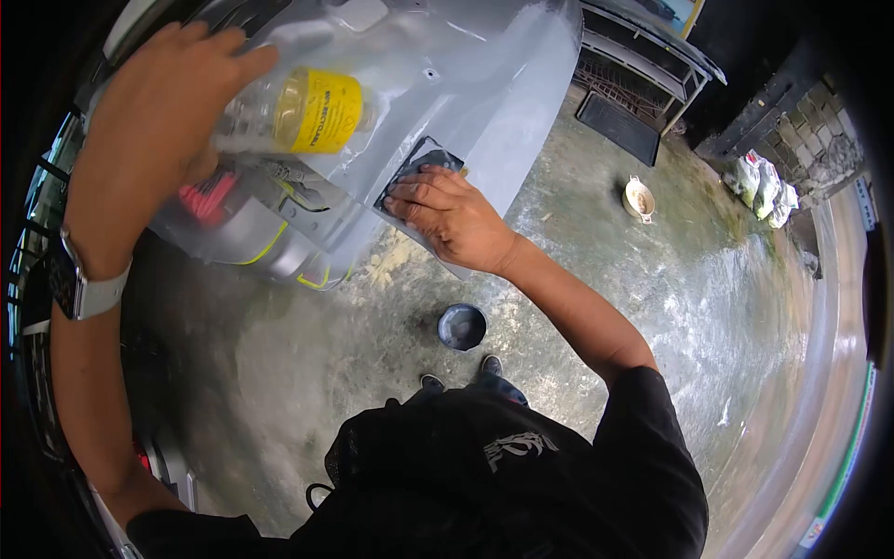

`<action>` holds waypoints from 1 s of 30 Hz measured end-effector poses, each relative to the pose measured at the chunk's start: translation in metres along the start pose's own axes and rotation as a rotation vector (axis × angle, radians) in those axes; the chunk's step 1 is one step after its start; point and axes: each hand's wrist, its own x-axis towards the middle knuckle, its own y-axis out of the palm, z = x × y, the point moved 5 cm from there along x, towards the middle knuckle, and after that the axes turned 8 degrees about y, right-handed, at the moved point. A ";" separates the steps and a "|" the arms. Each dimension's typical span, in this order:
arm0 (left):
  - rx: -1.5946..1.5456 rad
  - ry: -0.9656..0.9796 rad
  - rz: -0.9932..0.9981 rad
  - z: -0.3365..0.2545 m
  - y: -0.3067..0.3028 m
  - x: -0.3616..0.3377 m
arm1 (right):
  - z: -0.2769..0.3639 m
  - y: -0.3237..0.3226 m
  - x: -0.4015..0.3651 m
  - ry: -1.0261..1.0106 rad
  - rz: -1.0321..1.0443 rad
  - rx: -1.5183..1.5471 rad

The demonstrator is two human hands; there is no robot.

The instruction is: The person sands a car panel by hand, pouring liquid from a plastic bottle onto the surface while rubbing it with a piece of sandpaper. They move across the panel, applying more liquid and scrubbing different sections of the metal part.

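Observation:
My left hand, with a watch on its wrist, grips a clear plastic bottle with a yellow label. The bottle lies nearly sideways above a grey car body panel, its neck toward the right. Under the fingers of my right hand is a dark sheet of sandpaper, pressed flat against the panel near its lower edge. The panel around the sheet looks wet and shiny. A headlight-like part with yellow-green edging sits below the bottle.
A dark bucket stands on the wet concrete floor by my shoes. Farther right are a white pot, several filled bags by the wall, and a metal rack with a black tray below it.

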 end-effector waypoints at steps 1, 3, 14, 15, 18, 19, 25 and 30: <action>-0.037 -0.006 -0.068 0.001 0.001 -0.012 | -0.018 -0.006 0.001 -0.005 0.024 -0.027; -0.173 -0.112 -0.024 0.001 0.001 -0.033 | -0.071 -0.019 0.007 0.081 0.029 -0.066; -1.543 -1.179 -0.332 -0.200 0.219 -0.279 | 0.011 0.002 -0.019 0.077 0.066 0.008; -1.549 -1.319 -0.388 -0.242 0.243 -0.297 | 0.007 0.000 -0.018 0.057 0.073 0.018; -1.355 -1.486 -0.345 -0.359 0.288 -0.341 | -0.053 -0.017 -0.015 0.073 -0.001 -0.145; -1.292 -1.528 -0.295 -0.398 0.295 -0.356 | -0.082 -0.024 -0.011 0.126 -0.025 -0.139; -1.444 -2.223 -0.052 -0.662 0.346 -0.504 | -0.006 0.003 -0.021 0.104 0.085 -0.102; -1.329 -2.297 0.280 -0.695 0.314 -0.509 | -0.019 -0.008 -0.028 0.040 0.121 -0.209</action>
